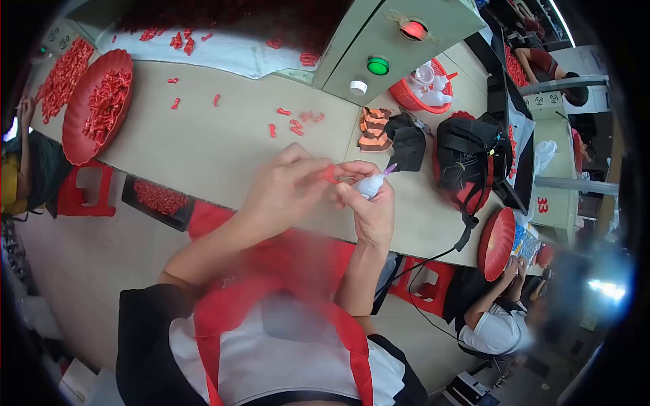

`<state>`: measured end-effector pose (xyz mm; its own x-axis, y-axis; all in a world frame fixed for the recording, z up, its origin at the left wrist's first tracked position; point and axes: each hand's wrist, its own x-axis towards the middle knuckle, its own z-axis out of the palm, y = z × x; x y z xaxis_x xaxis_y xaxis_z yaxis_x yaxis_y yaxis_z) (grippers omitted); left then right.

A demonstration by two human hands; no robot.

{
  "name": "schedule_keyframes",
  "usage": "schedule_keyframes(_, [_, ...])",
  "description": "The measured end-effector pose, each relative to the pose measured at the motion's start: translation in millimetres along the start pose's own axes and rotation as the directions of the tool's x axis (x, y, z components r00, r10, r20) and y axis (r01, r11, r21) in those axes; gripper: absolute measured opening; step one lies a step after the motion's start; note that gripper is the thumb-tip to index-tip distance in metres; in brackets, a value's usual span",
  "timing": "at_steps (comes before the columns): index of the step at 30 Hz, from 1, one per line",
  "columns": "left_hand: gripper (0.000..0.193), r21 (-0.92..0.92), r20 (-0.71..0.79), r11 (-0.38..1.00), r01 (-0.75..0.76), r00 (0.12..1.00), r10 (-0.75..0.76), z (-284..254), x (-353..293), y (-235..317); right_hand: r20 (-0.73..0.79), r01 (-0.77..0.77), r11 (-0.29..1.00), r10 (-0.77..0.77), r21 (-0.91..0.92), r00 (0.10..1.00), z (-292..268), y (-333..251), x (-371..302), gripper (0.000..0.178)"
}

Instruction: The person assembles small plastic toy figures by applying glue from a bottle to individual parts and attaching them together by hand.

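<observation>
Just above the table, my two hands meet in front of my chest. My left hand point(291, 179), a little blurred, pinches a small red piece point(330, 174) at its fingertips. My right hand point(372, 210) is closed round a small white squeeze bottle point(370, 185) with a purple tip that points up and to the right. The thumb and forefinger of that hand come up against the red piece, and its exact shape is hidden by fingers. Several similar red pieces point(296, 127) lie loose on the table beyond my hands.
A red bowl heaped with red pieces point(127, 68) stands at the left. A grey-green machine point(399, 51) with buttons rises at the back. To the right are a red basket point(406, 99) of bottles, dark cloth point(407, 143) and a black bag point(467, 152). Co-workers sit at both sides.
</observation>
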<state>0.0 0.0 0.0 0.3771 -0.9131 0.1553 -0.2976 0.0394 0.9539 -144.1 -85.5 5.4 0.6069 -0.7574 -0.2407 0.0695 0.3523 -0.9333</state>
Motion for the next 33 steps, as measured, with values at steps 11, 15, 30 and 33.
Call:
schedule_keyframes(11, [0.028,0.065,0.006,0.997,-0.027,1.0,0.027,-2.9,0.5,8.0,-0.004,0.017,1.0,-0.017,-0.017,1.0,3.4,0.9,-0.5,0.029])
schedule_keyframes(15, [0.028,0.035,-0.05,0.998,-0.047,0.998,0.049,1.0,-0.5,1.9,-0.002,0.023,1.0,-0.023,-0.02,1.0,3.0,1.3,0.0,0.029])
schedule_keyframes(30, [0.028,0.022,-0.069,0.998,-0.054,0.996,0.056,3.2,0.5,2.5,-0.02,0.037,0.999,-0.038,-0.032,0.999,4.0,-0.3,-0.5,0.028])
schedule_keyframes(33, [0.028,0.004,-0.073,0.999,-0.05,0.996,0.05,2.5,0.6,4.0,-0.016,0.041,0.998,-0.042,-0.036,0.999,3.4,0.1,-0.3,0.027])
